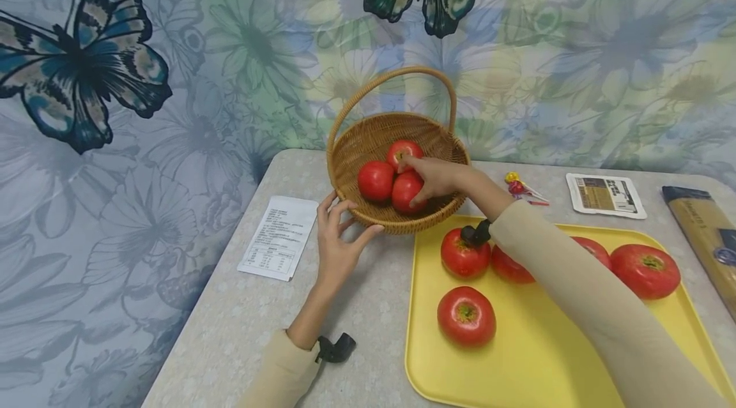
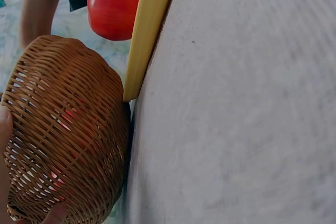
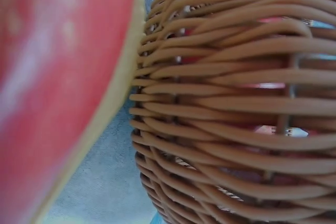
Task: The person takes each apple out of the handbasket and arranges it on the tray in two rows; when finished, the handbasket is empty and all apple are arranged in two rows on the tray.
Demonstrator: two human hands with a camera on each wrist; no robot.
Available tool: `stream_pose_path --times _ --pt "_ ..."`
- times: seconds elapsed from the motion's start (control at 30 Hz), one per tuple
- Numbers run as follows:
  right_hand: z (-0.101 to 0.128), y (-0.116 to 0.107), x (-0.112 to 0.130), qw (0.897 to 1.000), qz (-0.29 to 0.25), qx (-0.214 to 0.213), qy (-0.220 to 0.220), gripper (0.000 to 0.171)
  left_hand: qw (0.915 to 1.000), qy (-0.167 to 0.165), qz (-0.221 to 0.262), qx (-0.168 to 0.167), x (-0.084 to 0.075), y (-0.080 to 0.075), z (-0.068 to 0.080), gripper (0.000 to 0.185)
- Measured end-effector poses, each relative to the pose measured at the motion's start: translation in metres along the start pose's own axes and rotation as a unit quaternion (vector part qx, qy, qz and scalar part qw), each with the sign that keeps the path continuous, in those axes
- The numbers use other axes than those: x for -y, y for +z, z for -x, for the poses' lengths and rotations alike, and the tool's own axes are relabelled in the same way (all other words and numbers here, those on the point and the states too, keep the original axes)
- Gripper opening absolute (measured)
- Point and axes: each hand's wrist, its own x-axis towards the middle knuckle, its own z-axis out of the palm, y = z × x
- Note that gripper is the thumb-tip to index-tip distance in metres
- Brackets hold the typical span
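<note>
A brown wicker basket (image 1: 368, 133) with an arched handle leans toward me at the table's back edge. Three red tomatoes lie inside it. My left hand (image 1: 336, 248) holds the basket's front left rim, fingers at the side and thumb along the front. Reaching in over the right rim, my right hand (image 1: 439, 178) grips the front right tomato (image 1: 406, 189), with a finger at the rear tomato (image 1: 404, 151). The left tomato (image 1: 375, 181) lies against them. In the right wrist view, the basket's weave (image 3: 236, 98) hides the right hand.
A yellow tray (image 1: 422, 357) with several more tomatoes, one at its left (image 1: 466, 317), lies right of the basket, under my right arm. A white printed packet (image 1: 280, 239) is at left. Lollipops (image 1: 517, 186), a flat pouch (image 1: 605, 195) and a brown package (image 1: 707, 235) lie behind and right.
</note>
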Motion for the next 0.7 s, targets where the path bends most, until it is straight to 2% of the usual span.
stream_pose_path --times 0.3,0.53,0.7 --pt "-0.0006 0.0006 -0.0027 1.0 0.017 -0.013 -0.013 0.06 1.0 0.006 0.0 0.0 -0.0005 0.0016 -0.0007 0.05" --pt "-0.0013 0.0021 -0.0013 1.0 0.004 -0.011 -0.001 0.063 1.0 0.006 0.001 -0.001 -0.0009 0.0022 -0.0012 0.05" --pt "0.0015 0.0003 -0.0051 0.999 0.013 -0.023 -0.034 0.06 1.0 0.009 0.0 -0.003 -0.0014 0.0025 -0.0006 0.05"
